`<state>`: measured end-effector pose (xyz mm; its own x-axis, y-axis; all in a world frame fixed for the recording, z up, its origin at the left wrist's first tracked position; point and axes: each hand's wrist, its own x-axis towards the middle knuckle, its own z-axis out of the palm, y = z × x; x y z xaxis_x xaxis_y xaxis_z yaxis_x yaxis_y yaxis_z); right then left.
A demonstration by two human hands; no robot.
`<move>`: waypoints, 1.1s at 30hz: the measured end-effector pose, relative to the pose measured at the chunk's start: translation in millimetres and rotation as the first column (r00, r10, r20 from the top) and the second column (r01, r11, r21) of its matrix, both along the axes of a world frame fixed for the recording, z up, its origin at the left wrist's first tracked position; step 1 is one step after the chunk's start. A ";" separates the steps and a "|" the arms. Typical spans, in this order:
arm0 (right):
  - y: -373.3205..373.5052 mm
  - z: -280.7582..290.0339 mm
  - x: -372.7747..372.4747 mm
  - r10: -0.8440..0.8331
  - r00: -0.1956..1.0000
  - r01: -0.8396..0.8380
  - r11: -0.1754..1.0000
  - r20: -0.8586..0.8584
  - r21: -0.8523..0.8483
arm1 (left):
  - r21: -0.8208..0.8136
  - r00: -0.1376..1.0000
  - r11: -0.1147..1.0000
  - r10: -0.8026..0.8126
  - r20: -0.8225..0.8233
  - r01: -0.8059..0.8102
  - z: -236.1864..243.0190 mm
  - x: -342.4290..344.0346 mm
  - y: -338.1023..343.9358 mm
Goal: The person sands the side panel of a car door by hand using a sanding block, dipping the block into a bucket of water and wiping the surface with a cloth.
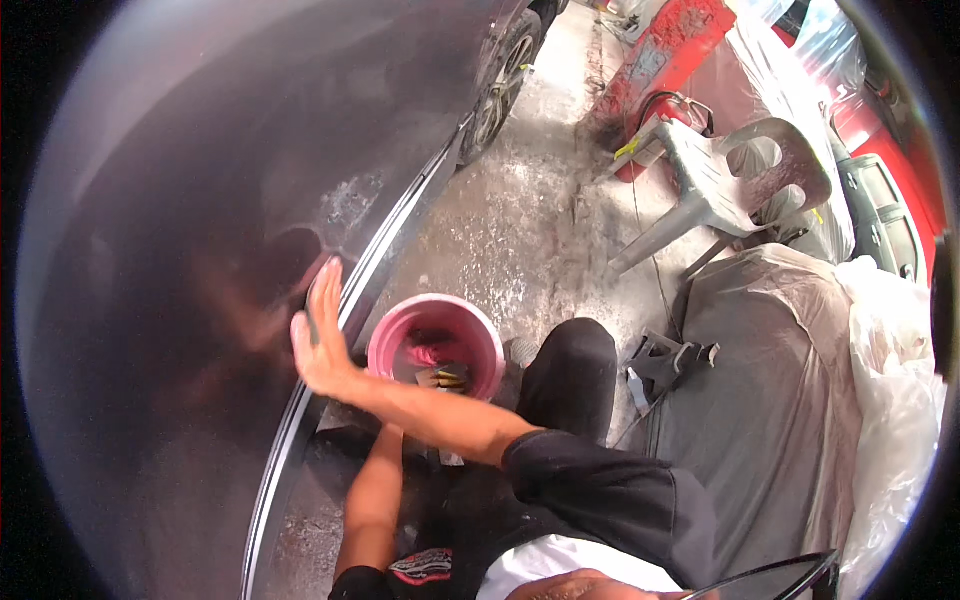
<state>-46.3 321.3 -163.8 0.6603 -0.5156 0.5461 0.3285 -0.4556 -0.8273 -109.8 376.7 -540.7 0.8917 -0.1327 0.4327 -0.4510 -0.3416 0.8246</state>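
The palm of my right hand [322, 335] lies against a dark, glossy car panel [170, 330], just left of its bright trim strip [375, 245]. Its fingers are stretched upward with the thumb apart, and I see nothing held in it. A pale, dull patch [352, 200] marks the panel above the fingertips. My left forearm [372, 505] comes up from the lower edge and passes under my right forearm; the left hand and its fingers are hidden there. Close by stands a pink bucket [487, 335] containing a bright pink item [432, 354] and some yellow-and-dark pieces [448, 377].
Behind the bucket runs a stained concrete floor [500, 220] to a car wheel [505, 85]. A grey plastic chair [725, 180] stands at the right, near a red panel [675, 45]. A large grey cover [750, 400] and clear plastic sheeting [890, 380] fill the right side.
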 end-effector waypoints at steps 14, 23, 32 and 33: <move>-422.9 10.7 -47.3 0.236 0.413 -0.352 0.932 -0.880 0.085 | 0.304 0.871 0.951 0.200 -0.449 -0.062 178.6 -29.3 -109.6; -326.3 -32.4 -43.3 0.283 -0.291 -0.919 0.182 -0.914 0.349 | 0.447 0.909 0.849 0.385 -0.159 -0.282 171.4 -39.2 -104.4; -299.1 -147.7 -28.1 0.366 -0.209 -0.969 -0.203 -0.907 0.141 | 0.731 0.805 0.644 0.545 -0.234 -0.224 184.7 -43.3 -127.2; -303.2 -141.1 -28.9 0.222 -0.191 -0.944 -0.309 -0.956 0.117 | 0.749 0.780 0.626 0.573 -0.253 -0.217 187.3 -43.4 -133.1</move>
